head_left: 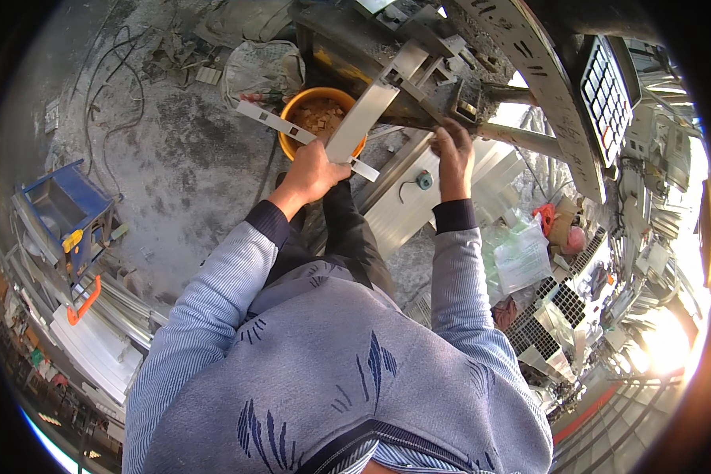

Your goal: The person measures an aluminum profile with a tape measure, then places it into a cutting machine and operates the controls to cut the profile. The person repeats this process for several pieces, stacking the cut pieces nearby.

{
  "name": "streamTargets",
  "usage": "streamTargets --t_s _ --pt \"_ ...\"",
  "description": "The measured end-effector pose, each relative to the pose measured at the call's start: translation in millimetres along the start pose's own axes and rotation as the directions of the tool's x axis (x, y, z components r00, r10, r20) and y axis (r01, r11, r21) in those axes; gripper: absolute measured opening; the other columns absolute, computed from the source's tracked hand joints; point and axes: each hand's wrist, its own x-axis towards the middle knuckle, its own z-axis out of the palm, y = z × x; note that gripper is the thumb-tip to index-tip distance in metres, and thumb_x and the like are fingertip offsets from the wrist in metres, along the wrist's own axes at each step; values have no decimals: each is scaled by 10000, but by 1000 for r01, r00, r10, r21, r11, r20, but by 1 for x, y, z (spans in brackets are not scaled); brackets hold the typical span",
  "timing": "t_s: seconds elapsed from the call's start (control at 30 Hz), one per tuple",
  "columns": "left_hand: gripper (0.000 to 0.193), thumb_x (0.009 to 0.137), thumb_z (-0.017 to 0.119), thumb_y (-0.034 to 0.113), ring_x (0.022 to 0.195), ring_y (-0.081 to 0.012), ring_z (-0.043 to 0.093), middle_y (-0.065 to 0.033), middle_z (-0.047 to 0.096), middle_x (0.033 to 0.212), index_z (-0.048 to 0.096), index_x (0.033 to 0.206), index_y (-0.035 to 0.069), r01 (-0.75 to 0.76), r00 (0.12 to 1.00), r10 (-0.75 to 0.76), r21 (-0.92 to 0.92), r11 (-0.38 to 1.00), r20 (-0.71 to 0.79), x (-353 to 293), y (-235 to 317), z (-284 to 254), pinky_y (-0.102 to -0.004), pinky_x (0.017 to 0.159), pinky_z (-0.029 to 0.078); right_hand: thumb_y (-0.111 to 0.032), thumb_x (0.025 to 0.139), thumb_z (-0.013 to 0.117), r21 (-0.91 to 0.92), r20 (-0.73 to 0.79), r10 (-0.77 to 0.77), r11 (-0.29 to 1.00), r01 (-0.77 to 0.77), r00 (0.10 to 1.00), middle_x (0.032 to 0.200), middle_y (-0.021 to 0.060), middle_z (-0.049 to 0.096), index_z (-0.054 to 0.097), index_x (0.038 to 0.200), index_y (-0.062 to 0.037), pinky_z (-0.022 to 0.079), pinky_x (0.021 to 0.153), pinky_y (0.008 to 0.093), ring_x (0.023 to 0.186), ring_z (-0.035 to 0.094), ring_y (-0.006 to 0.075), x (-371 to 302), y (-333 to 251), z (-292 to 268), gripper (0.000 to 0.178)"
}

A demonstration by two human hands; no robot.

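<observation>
The left hand (pixel 317 167) is gripping a slotted metal strip (pixel 304 134), holding it level over the orange bucket (pixel 321 118), seemingly so offcuts drop in. The right hand (pixel 453 154) is closing on the machine (pixel 419 75) edge, apparently steadying it.

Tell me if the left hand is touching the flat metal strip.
Touching. The head view shows the left hand closed around the metal strip, which sticks out on both sides of the fist.

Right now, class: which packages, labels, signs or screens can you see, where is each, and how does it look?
Keypad panel: upper right on the machine, dark frame, pale square keys.
Clear plastic bag: right of the right forearm, flat, see-through with greenish edge.
White sack: behind the orange bucket, crumpled.
</observation>
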Motion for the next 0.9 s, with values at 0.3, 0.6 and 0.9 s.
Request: streamTargets --t_s 0.3,0.6,0.9 --pt "426 821 764 147 683 -214 697 -152 724 857 621 1167 -56 29 999 -27 -60 998 25 -1 4 -1 -344 677 556 -186 859 695 -735 -114 -286 669 113 951 903 92 780 588 1386 -116 584 788 423 835 752 303 27 -17 -24 542" --pt "424 835 760 140 698 -241 705 -165 727 863 617 1177 -67 -1 1000 3 -82 997 27 1 -2 1 -358 708 561 -172 861 653 -912 14 -288 389 130 958 934 155 758 493 1496 -165 567 785 485 861 737 374 24 -22 -18 655" --pt "416 802 756 163 716 -271 721 -186 719 810 622 1110 -82 -22 999 25 -95 995 32 3 -8 0 -380 707 556 -187 877 628 -983 155 -118 83 165 981 941 286 729 347 1586 -130 566 796 560 840 730 454 22 -40 -25 764"
